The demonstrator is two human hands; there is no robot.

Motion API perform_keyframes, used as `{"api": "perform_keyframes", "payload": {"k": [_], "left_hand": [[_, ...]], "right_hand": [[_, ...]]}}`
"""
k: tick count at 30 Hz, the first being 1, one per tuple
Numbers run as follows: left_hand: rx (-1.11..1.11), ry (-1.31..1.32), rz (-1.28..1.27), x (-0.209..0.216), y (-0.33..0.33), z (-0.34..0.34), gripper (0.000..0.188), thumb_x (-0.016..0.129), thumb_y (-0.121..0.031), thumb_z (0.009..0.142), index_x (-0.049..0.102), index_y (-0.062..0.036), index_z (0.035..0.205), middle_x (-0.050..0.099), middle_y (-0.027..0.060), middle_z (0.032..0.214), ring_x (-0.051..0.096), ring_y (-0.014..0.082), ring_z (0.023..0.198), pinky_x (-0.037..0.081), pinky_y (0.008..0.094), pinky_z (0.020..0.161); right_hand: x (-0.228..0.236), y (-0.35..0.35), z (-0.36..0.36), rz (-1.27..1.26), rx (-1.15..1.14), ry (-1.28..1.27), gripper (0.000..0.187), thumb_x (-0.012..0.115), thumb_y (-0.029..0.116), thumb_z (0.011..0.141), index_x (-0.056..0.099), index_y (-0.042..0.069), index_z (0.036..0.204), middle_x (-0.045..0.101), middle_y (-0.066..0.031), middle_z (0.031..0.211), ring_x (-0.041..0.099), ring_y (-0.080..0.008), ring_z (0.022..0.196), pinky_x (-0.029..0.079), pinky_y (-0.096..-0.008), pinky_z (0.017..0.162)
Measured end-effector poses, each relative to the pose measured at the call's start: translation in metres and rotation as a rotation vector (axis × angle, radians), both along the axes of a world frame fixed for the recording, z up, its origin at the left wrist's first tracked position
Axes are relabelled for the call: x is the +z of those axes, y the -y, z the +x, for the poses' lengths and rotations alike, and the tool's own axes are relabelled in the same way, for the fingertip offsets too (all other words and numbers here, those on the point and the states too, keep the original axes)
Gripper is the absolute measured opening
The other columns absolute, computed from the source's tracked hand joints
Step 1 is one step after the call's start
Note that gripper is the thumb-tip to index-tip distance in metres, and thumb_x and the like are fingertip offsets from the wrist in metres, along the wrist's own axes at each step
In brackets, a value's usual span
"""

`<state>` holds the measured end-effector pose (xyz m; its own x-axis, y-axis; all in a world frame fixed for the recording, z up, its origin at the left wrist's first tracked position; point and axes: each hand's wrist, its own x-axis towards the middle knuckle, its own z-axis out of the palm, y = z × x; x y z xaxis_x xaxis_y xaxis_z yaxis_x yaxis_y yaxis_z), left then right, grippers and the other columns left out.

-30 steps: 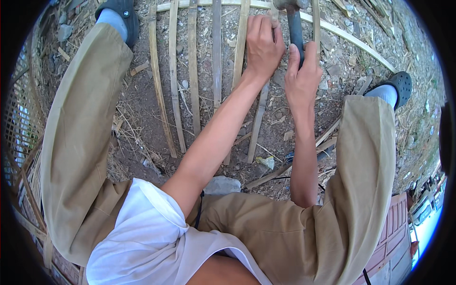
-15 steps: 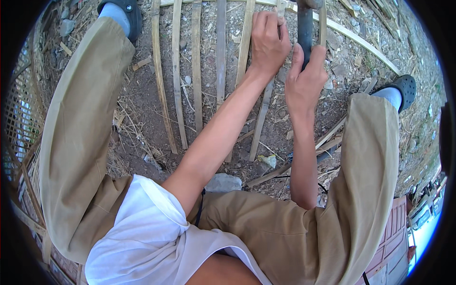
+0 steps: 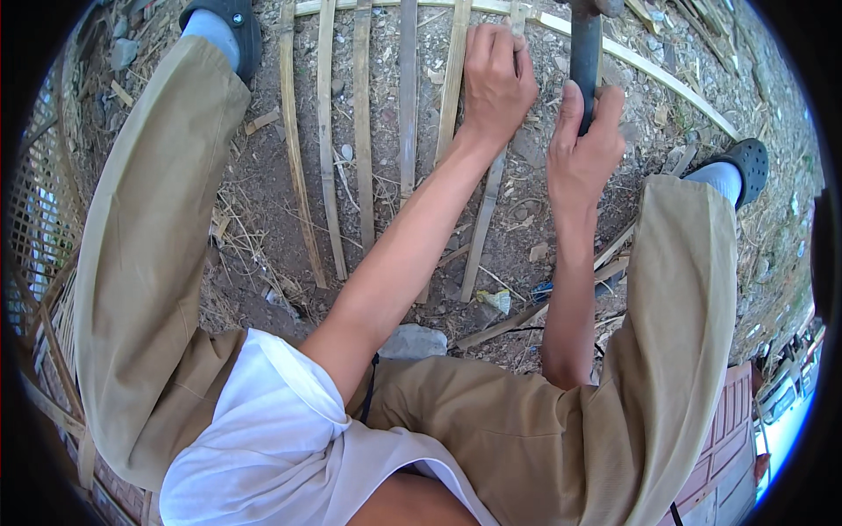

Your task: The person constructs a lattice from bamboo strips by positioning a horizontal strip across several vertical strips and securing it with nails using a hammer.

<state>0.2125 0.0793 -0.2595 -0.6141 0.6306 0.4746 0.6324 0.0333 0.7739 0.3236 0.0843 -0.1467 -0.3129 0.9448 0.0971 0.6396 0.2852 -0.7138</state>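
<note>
My right hand point(image 3: 586, 145) is closed round the dark handle of a hammer point(image 3: 584, 70), whose metal head shows in part at the top edge. Over on its left, my left hand point(image 3: 498, 83) has curled fingers gripping a thin wooden slat point(image 3: 488, 219) near its far end. That slat runs down under my wrist toward me. Several more wooden slats point(image 3: 361, 114) lie side by side to the left, their far ends at a curved pale strip point(image 3: 653, 70). Whether my left fingertips also hold something small, such as a nail, cannot be made out.
My feet in dark clogs point(image 3: 750, 171) stand wide apart on stony ground with wood scraps. A pale stone point(image 3: 412, 340) and loose sticks point(image 3: 500, 326) lie close to me. Woven lattice point(image 3: 42, 202) stands at the left; a reddish panel point(image 3: 715, 430) is at the lower right.
My right hand and the hammer have shifted to the right, away from my left hand. The left hand stays on the slat almost unmoved.
</note>
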Motion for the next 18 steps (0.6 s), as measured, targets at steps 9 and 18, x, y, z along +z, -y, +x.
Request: {"api": "perform_keyframes", "payload": {"k": [9, 18], "left_hand": [[0.008, -0.007, 0.012, 0.003, 0.002, -0.001, 0.011, 0.077, 0.007, 0.088, 0.072, 0.0056, 0.097, 0.069, 0.0214, 0.108, 0.070, 0.0407, 0.098, 0.059, 0.0480, 0.082], [0.009, -0.006, 0.012, 0.001, 0.002, -0.001, 0.011, 0.077, 0.007, 0.087, 0.072, 0.0043, 0.096, 0.069, 0.0206, 0.106, 0.070, 0.0405, 0.099, 0.059, 0.0478, 0.081]], "right_hand": [[-0.003, 0.001, -0.004, -0.015, 0.059, 0.032, 0.019, 0.068, 0.014, 0.112, 0.053, 0.003, 0.110, 0.065, -0.0297, 0.076, 0.067, -0.0543, 0.072, 0.047, -0.0568, 0.058], [-0.003, 0.009, 0.002, 0.048, 0.040, -0.006, 0.023, 0.071, 0.016, 0.111, 0.054, 0.002, 0.105, 0.066, -0.0294, 0.080, 0.066, -0.0552, 0.072, 0.047, -0.0576, 0.059]]}}
